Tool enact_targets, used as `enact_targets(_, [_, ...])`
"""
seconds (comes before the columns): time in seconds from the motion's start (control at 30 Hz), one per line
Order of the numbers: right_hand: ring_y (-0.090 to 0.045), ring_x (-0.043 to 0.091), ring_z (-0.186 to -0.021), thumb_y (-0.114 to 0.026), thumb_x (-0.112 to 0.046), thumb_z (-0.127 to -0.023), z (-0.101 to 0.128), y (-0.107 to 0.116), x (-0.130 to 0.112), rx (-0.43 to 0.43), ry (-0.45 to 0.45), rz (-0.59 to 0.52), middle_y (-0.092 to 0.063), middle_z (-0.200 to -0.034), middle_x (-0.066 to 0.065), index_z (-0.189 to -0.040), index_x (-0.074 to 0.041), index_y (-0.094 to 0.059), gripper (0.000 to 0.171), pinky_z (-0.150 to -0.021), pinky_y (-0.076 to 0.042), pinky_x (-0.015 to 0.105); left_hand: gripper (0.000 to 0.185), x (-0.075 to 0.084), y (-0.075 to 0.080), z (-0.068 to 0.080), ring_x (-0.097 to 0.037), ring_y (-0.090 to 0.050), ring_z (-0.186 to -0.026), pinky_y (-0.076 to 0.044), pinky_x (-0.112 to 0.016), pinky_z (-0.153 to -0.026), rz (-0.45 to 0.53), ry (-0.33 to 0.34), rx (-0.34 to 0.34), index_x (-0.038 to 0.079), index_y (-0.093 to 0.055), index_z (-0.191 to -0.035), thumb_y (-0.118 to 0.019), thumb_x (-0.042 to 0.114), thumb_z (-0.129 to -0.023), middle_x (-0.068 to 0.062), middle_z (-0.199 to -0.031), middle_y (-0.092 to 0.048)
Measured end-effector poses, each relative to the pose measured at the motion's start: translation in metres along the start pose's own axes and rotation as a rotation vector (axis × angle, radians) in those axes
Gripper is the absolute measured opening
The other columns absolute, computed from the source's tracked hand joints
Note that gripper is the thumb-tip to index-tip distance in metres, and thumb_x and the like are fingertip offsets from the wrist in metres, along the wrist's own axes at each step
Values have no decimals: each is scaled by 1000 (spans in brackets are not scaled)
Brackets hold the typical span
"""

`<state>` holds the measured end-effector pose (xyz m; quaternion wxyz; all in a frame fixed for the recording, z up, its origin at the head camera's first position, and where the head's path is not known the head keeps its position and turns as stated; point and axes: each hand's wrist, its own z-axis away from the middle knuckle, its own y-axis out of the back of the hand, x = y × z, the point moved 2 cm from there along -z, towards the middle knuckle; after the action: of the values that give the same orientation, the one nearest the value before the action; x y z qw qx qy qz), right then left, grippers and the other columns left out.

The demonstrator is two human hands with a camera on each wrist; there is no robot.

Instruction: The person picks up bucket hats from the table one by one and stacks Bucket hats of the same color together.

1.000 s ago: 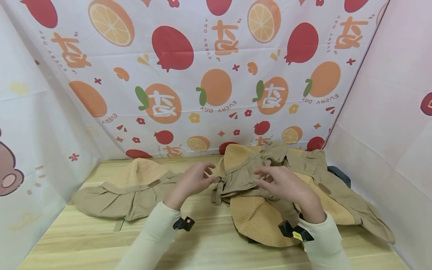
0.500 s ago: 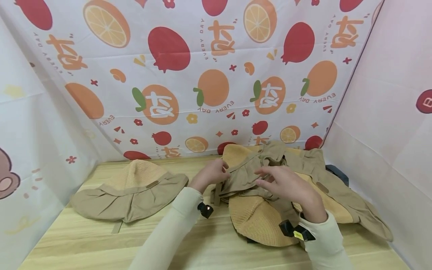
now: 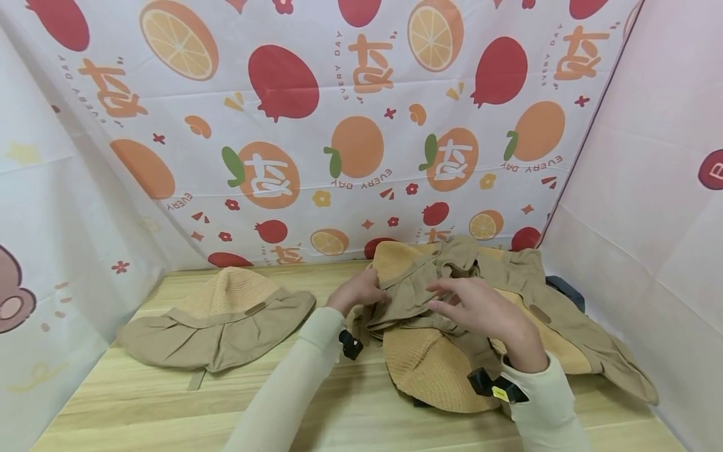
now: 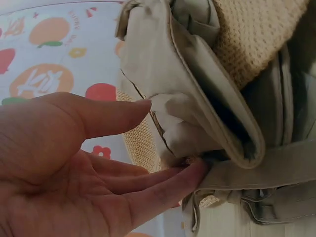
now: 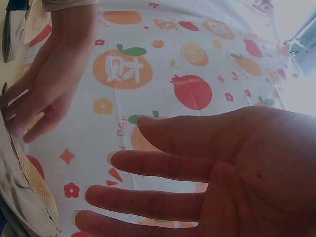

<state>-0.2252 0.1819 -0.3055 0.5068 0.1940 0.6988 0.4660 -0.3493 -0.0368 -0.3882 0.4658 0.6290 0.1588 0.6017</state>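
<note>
hat pile (image 3: 429, 367) lies toward the right edge of the table (image 3: 141, 411); left grip (image 3: 358, 292), spread, touches a folded brim (image 4: 190, 98); right grip (image 3: 487, 314), spread, hovers. pinching one layer only should avoid dragging others.

Near the far right corner of the table (image 3: 135, 411), piled hats (image 3: 426, 367) partly hide a dark object (image 3: 567, 293); what it is, I cannot tell. The near edge is cut off. The right wrist view cuts the lower part of the right hand (image 5: 232, 173).
</note>
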Motion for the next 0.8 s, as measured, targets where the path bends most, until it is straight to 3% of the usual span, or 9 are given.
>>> enact_targets(0.1, [-72,21,-101,-62,-25,-104,0,0,-1,1,4,20,-72,-128,14,-134,-6,-65,36,-79,-59,35,22,-1,-1,-2,-11,-37,-57,-33,-25,-54,79,-22,36,2,-53,-88,-69,15,-98,-8,-83,-53])
enact_targets(0.2, [-72,21,-102,-62,-25,-104,0,0,-2,0,7,27,-71,-129,14,-135,-6,-65,37,-80,-59,36,16,-2,-3,-1,-12,-42,-60,-37,-25,-54,223,-24,89,-2,-62,-101,-67,13,-98,-8,-90,-58])
enact_targets(0.3, [-72,22,-103,-62,-25,-104,0,0,-2,0,7,27,-71,-129,15,-136,-6,-64,37,-80,-59,36,23,-2,-4,1,-15,-50,-69,-42,-26,-60,313,-17,148,0,-64,-114,-68,12,-95,-5,-88,-58])
enact_targets(0.47, [-72,23,-106,-61,-23,-105,0,0,0,-3,-14,12,-72,-128,14,-139,-5,-62,39,-82,-60,38,28,0,-5,1,-16,-53,-75,-46,-28,-66,235,-13,224,1,-67,-108,-80,16,-89,-6,-90,-63])
enact_targets(0.63, [-71,27,-107,-61,-21,-105,1,2,4,3,-28,5,-71,-127,14,-140,-6,-61,39,-82,-60,38,27,0,-4,2,-14,-50,-66,-41,-26,-57,179,13,225,7,-62,-77,-84,18,-85,0,-72,-55])
enact_targets(0.7, [-71,28,-107,-61,-22,-105,2,4,5,10,-27,7,-71,-128,15,-140,-6,-61,39,-82,-60,38,28,1,-2,5,-14,-51,-65,-41,-26,-56,164,16,219,7,-59,-75,-84,17,-86,0,-71,-54])
enact_targets(0.8, [-71,29,-108,-62,-23,-104,4,6,7,24,-20,5,-71,-129,16,-140,-6,-61,39,-82,-59,39,19,2,0,10,-18,-60,-75,-49,-28,-63,148,1,215,5,-64,-88,-81,13,-87,-7,-84,-65])
